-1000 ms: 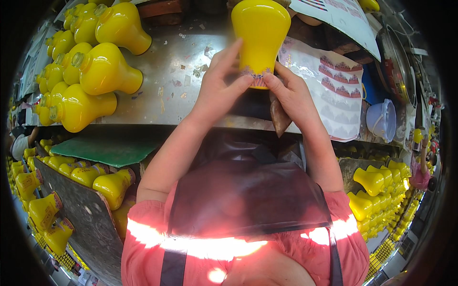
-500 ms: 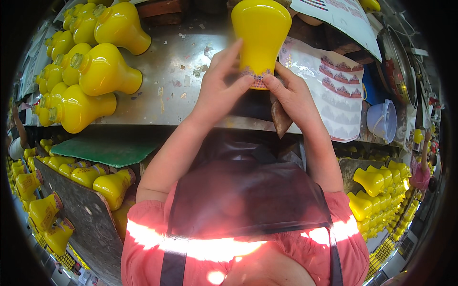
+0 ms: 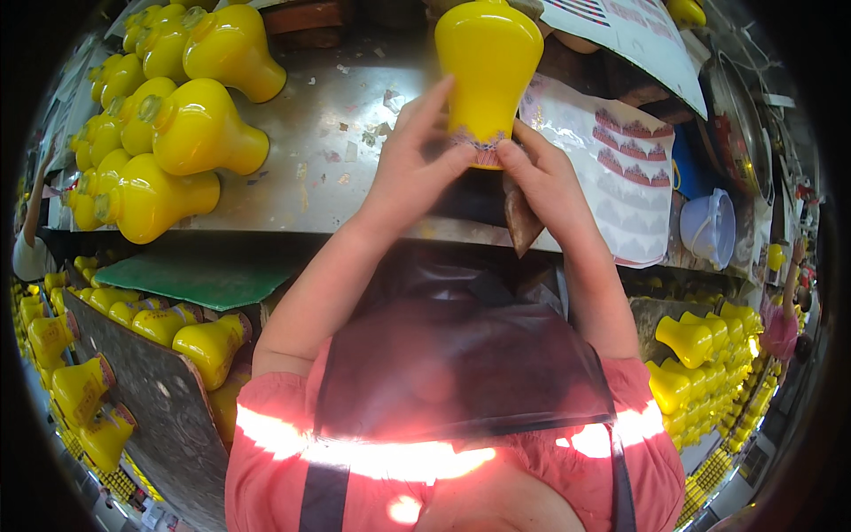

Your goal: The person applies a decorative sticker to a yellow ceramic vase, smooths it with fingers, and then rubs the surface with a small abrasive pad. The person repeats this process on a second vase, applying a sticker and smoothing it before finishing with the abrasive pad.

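Observation:
A glossy yellow vase (image 3: 487, 71) lies with its wide end away from me and its narrow foot toward me. A patterned decal band (image 3: 483, 146) in pink and purple runs round the foot. My left hand (image 3: 412, 146) grips the vase from the left, its thumb at the band and its index finger stretched along the side. From the right, my right hand (image 3: 545, 168) holds the foot, thumb against the band and the other fingers partly hidden. Close beside my right wrist, a brown pointed piece (image 3: 521, 222) sticks out over the table edge.
Several yellow vases (image 3: 199, 129) lie at the left on the metal table (image 3: 310, 168). A decal sheet (image 3: 634, 186) lies right of my hands, with a small pale bucket (image 3: 709, 229) beyond. A green board (image 3: 199, 275) sits below the table edge. More vases (image 3: 687, 341) stand at right.
Both hands still hold the vase. My thumbs have shifted slightly along the band, and the vase sits a little farther right and lower in view.

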### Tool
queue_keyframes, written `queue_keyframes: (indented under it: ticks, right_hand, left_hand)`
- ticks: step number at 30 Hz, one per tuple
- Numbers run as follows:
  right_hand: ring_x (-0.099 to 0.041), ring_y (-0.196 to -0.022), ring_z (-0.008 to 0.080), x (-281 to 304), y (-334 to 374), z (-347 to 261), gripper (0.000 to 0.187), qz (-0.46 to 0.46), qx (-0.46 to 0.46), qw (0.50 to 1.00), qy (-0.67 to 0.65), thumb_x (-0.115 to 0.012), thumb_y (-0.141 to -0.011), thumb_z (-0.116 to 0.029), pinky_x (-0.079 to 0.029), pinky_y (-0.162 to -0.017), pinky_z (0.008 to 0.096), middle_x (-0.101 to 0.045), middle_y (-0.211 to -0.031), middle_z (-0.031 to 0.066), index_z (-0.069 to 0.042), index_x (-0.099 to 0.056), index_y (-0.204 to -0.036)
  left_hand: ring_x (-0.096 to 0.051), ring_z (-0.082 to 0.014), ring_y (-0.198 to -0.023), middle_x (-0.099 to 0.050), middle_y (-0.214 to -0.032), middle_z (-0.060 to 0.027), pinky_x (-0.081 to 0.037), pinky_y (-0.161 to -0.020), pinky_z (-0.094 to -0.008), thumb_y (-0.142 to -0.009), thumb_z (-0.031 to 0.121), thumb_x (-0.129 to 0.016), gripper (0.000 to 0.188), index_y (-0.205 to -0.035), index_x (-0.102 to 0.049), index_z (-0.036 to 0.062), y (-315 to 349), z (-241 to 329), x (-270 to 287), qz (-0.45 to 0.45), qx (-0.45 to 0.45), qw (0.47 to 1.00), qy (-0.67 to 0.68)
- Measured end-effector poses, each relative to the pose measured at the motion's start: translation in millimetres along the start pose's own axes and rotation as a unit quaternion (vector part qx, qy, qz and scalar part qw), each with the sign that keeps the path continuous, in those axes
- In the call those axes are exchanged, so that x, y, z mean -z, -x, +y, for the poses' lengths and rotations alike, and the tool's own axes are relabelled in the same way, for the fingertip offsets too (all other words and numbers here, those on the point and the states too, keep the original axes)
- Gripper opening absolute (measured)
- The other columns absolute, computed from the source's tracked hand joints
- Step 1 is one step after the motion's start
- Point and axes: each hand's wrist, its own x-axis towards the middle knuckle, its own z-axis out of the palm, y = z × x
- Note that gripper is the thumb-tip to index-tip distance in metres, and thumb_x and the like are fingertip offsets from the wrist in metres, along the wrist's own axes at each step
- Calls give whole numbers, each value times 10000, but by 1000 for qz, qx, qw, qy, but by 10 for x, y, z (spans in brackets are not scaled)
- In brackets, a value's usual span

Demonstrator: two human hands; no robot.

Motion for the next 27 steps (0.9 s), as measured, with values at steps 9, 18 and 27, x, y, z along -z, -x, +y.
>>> queue_keyframes:
  ticks: [9,18,27]
  right_hand:
    - [-681,-932,158,166,24,-187,298,55,178,982,21,-709,-894,3,-541,-862,296,-698,-1009,37,-33,-625,-1177]
    - [-666,-727,269,95,-4,-553,321,56,446,801,397,-775,-773,-148,-526,-610,394,-623,-809,60,-163,-685,-1080]
    - [-623,-640,257,114,-25,-567,366,104,451,767,444,-816,-805,-143,-490,-552,374,-604,-749,45,-187,-728,-1157]
  left_hand:
    - [-587,-314,-1242,-495,-1441,-183,-526,-1021,-414,-755,101,-756,904,-1572,-370,104,16,43,-112,24,-28,998,-49]
    - [-596,-305,-1207,-486,-1438,-157,-526,-1021,-415,-758,95,-801,908,-1556,-369,92,37,-6,-126,34,-28,998,-52]
    - [-512,-196,-1233,-460,-1482,-85,-397,-1111,-369,-841,70,-761,868,-1589,-321,43,92,0,-68,3,-15,1000,-10]
